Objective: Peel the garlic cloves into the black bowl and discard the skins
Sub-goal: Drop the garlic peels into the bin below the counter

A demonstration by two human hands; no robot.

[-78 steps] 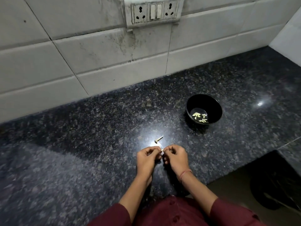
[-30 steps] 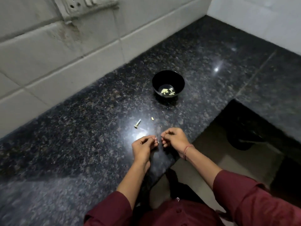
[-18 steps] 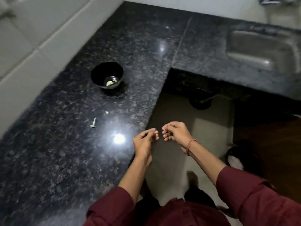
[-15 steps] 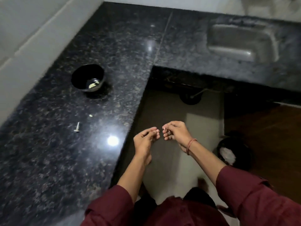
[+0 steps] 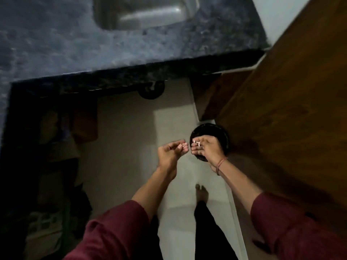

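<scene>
skin bits [image 5: 196, 142]: pale, pinched at fingertips of right hand [image 5: 207, 149], above black round container [image 5: 210, 131] on floor | left hand [image 5: 170, 154]: just beside right, fingers curled, tips together, cannot tell if grasping anything | beyond: dark table [image 5: 75, 49] edge, steel sink [image 5: 150, 14] | right: wooden panel [image 5: 291, 109]

A dark speckled stone worktop [image 5: 56, 44] fills the upper left of the frame, with a steel sink [image 5: 146, 14] sunk into it at top centre. Below it lies pale floor [image 5: 131, 128]. A brown wooden panel [image 5: 291, 91] takes up the right, and a white wall [image 5: 281, 14] shows at the upper right.
</scene>
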